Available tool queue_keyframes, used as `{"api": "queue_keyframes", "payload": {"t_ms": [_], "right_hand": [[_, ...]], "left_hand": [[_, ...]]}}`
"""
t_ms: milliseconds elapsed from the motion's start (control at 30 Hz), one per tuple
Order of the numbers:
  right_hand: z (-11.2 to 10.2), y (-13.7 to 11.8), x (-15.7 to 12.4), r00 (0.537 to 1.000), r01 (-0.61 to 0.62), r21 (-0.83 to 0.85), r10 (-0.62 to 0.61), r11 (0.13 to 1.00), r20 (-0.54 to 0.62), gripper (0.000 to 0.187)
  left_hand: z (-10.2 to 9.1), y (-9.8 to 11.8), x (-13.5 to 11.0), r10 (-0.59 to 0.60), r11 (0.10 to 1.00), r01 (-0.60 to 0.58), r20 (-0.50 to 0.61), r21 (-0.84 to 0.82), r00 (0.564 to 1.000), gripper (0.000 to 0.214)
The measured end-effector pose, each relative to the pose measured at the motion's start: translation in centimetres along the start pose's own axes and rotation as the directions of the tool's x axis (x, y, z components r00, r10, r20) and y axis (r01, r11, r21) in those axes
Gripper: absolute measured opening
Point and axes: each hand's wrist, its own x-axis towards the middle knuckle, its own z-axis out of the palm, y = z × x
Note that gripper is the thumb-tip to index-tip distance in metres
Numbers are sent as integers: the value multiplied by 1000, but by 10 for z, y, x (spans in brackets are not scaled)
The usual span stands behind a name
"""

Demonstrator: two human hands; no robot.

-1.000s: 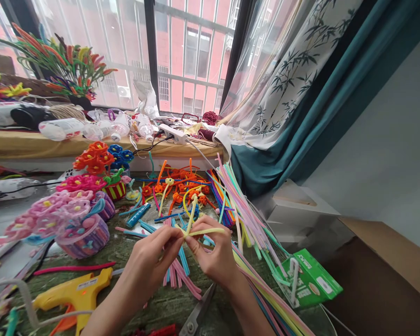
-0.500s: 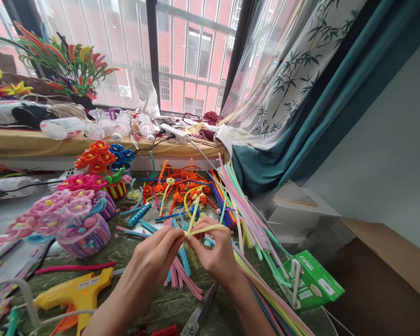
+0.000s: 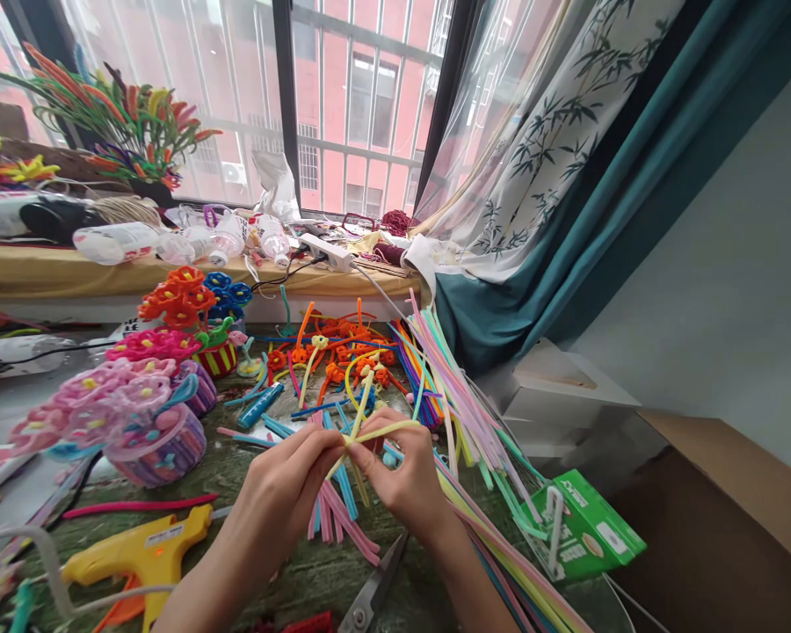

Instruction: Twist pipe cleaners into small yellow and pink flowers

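Pale yellow pipe cleaners point(image 3: 362, 406) cross one another in a star shape between my two hands. My left hand point(image 3: 294, 479) pinches them near the crossing point from the left. From the right, my right hand point(image 3: 401, 470) grips the same crossing with thumb and fingers, one yellow arm lying over its index finger. Several cut pink pipe cleaners point(image 3: 343, 523) and blue pieces lie on the table under my hands. A pair of scissors point(image 3: 373, 589) rests below my right wrist. The exact joint is partly hidden by my fingertips.
A yellow glue gun point(image 3: 141, 549) lies at the left, near pots of fuzzy flowers point(image 3: 155, 444). Orange flowers point(image 3: 352, 343) are heaped at the back. Long pastel pipe cleaners point(image 3: 465, 387) and a green box point(image 3: 593, 523) are at the right.
A yellow arm now shows below the crossing, pointing down and left between my hands. Both hands keep their pinch in nearly the same place.
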Motion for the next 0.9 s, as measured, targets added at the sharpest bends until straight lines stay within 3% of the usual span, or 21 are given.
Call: {"api": "queue_keyframes", "payload": {"t_ms": [900], "right_hand": [[-1,-1,0,1000,8,-19,-8,1000,-2,16]], "left_hand": [[0,1,-1,5,1000,-5,13,14,1000,11]]}}
